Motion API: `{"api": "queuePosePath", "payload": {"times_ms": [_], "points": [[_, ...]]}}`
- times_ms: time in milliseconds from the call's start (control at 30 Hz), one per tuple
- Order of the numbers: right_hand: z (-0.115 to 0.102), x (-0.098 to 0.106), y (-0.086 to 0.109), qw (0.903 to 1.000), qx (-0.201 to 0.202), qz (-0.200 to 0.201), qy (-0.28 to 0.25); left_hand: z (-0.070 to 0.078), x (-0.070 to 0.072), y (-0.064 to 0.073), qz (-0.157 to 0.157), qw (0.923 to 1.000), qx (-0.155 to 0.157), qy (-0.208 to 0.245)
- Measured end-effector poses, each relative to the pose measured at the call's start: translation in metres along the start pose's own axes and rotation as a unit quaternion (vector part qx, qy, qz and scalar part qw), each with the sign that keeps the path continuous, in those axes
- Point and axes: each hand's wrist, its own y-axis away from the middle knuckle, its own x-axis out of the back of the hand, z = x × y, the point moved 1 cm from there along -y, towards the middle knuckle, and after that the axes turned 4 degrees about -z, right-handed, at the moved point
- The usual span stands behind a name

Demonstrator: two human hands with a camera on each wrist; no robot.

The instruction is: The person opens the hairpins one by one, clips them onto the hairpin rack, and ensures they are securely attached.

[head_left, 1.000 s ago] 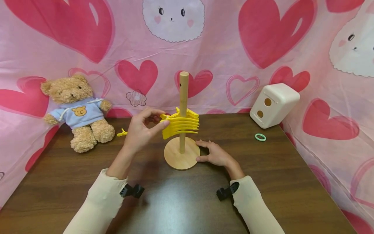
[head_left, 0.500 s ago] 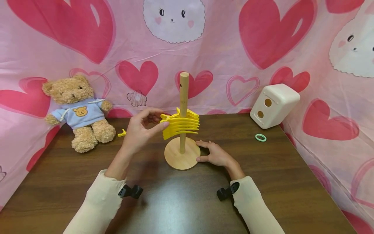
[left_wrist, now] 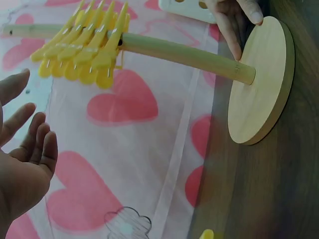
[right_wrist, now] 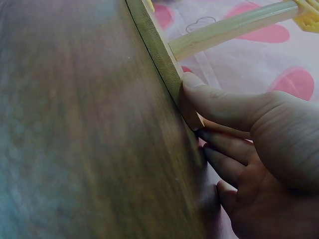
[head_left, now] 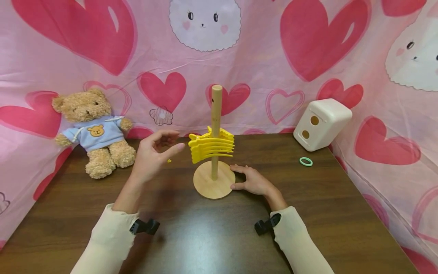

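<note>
A wooden stand, an upright pole [head_left: 216, 110] on a round base [head_left: 208, 182], is on the table. Several yellow hair clips [head_left: 210, 148] are clamped in a stack partway up the pole. My left hand [head_left: 150, 156] is just left of the clips, apart from them, thumb and fingers spread with nothing between; the left wrist view shows its loosely bent fingers [left_wrist: 35, 139]. At the base's right edge my right hand [head_left: 254, 180] grips the rim, with its thumb [right_wrist: 219, 102] against the wood. One more yellow clip [head_left: 169, 160] lies behind my left hand, mostly hidden.
A teddy bear [head_left: 99, 131] in a blue hoodie leans on the pink heart-print cloth at the back left. At the back right are a white box [head_left: 323, 123] with two round holes and a mint green ring [head_left: 305, 161]. The dark wooden table [head_left: 212, 236] extends toward me.
My left hand has let go of the yellow hair clips and drawn back to the left. The clips stay on the pole. My right hand has kept its place at the base.
</note>
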Motion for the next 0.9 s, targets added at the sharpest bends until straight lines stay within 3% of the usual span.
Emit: {"api": "queuePosePath", "payload": {"times_ms": [300,533,733,900], "points": [[0.003,-0.001,-0.002,0.9999,0.013,-0.001,0.009,-0.019,0.024,0.003,0.025,0.9989,0.024,0.033],[0.002,0.000,-0.003,0.9998,0.016,0.000,0.006,-0.045,0.046,0.004,0.028,0.9976,0.063,0.008],[0.002,0.000,-0.003,0.9999,0.010,-0.003,0.010,-0.070,0.059,0.008,0.041,0.9929,0.108,-0.028],[0.004,-0.001,-0.003,0.9999,0.010,-0.002,0.009,-0.083,0.067,0.010,0.046,0.9880,0.134,-0.063]]}}
